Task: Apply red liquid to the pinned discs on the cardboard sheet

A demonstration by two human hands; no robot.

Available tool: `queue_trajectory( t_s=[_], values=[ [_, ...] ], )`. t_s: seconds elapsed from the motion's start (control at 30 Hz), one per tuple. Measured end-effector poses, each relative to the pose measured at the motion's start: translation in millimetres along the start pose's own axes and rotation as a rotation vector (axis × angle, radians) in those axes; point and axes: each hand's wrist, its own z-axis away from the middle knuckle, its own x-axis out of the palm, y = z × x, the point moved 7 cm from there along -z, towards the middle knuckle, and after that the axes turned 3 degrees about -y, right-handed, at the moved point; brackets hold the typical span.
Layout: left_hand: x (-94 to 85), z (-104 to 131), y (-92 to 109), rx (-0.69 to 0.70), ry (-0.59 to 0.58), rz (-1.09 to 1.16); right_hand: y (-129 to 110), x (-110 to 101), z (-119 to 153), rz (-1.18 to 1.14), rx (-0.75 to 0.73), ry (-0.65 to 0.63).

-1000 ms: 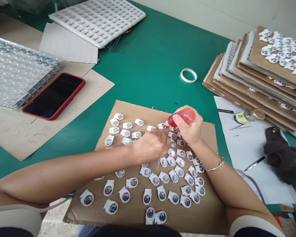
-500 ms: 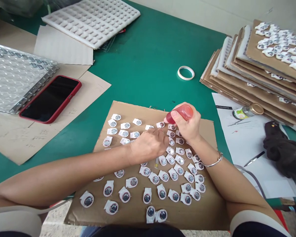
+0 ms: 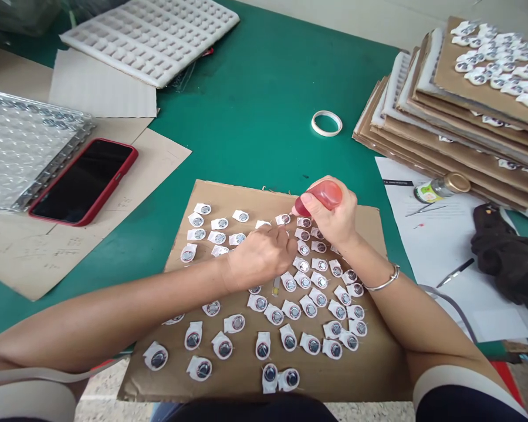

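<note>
My right hand (image 3: 339,217) is wrapped round a small red squeeze bottle (image 3: 325,194), tilted with its narrow end down to the left. That end is close to a small white piece with a round metal disc (image 3: 283,219) near the board's far edge. My left hand (image 3: 264,252) is closed just below it, fingers curled down; what they hold, if anything, is hidden. A short clear and yellow strip (image 3: 276,286) shows under this hand. Several more such white pieces (image 3: 264,346) lie spread over the brown cardboard sheet (image 3: 352,381) beneath both hands.
A tape roll (image 3: 327,123) lies on the green table (image 3: 255,99). Stacked cardboard sheets (image 3: 405,129) stand at right, near a small glass jar (image 3: 442,187), a pen (image 3: 455,272) and a dark cloth (image 3: 497,258). At left are a red-cased phone (image 3: 83,180) and a white foam tray (image 3: 154,41).
The view has shifted slightly. Both hands keep nearly the same pose over the board, with the red bottle still in my right hand.
</note>
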Motion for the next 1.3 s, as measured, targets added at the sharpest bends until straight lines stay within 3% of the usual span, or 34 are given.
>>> queue_trajectory(
  t_s=[0.4,0.5,0.63,0.77,0.87,0.97,1.1,1.3],
  values=[
    [-5.5,3,-6,0.004,0.131,0.053,-15,1,6,0.018,-0.152,0.009],
    [-2.3,7,-19,-0.034,0.129,0.186,-8,-4,3,-0.044,-0.055,0.037],
    [3.0,10,-36,-0.041,0.097,0.442,8,-16,-5,-0.301,0.167,0.056],
    [-0.9,11,-49,-0.092,0.148,0.616,13,-23,2,-0.422,0.244,0.064],
    [-2.4,11,-50,-0.097,0.149,0.647,17,-25,19,-0.339,0.256,0.11],
    [-0.8,11,-50,-0.109,0.135,0.655,14,-27,32,-0.149,0.165,0.19],
    [0.6,12,-51,-0.118,0.13,0.69,6,-25,34,-0.082,0.056,0.196],
    [1.3,11,-51,-0.125,0.103,0.712,5,-20,30,-0.082,0.046,0.171]
  ],
)
